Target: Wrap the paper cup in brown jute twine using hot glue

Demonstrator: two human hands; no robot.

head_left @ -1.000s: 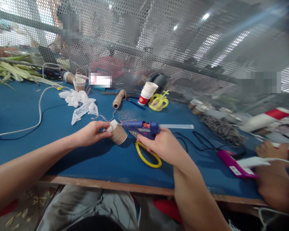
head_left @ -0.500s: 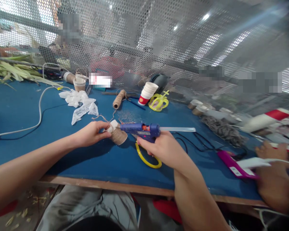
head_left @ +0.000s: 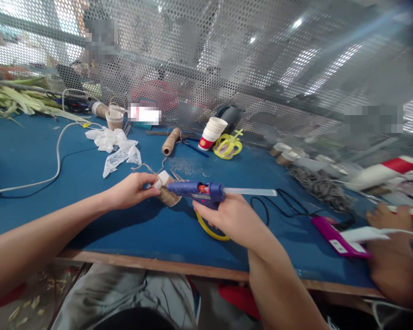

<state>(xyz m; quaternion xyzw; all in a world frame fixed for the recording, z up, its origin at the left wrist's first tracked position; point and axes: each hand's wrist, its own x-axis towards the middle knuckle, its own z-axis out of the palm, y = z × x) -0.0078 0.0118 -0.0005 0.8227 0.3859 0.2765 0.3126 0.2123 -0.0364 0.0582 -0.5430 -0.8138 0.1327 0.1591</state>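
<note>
Glue gun point(head_left: 192, 189)'s snug in the grip of the right hand point(head_left: 232, 214), nozzle point(head_left: 170, 187) at the cup point(head_left: 168, 198), left hand point(head_left: 137, 190) pinching that; scissors point(head_left: 211, 232) on the desk point(head_left: 124, 233).

I see the left forearm point(head_left: 65, 224) slanting inward, left grip point(head_left: 141, 189) pinched; the right forearm point(head_left: 278, 270) angles forward, right grip point(head_left: 231, 215) curled.

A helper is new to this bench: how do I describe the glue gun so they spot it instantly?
Over the blue table, find the person's right hand near mid-view. It grips the glue gun, the one blue tool with a clear stick jutting from its back, unlike the yellow scissor handle just below it in view.
</note>
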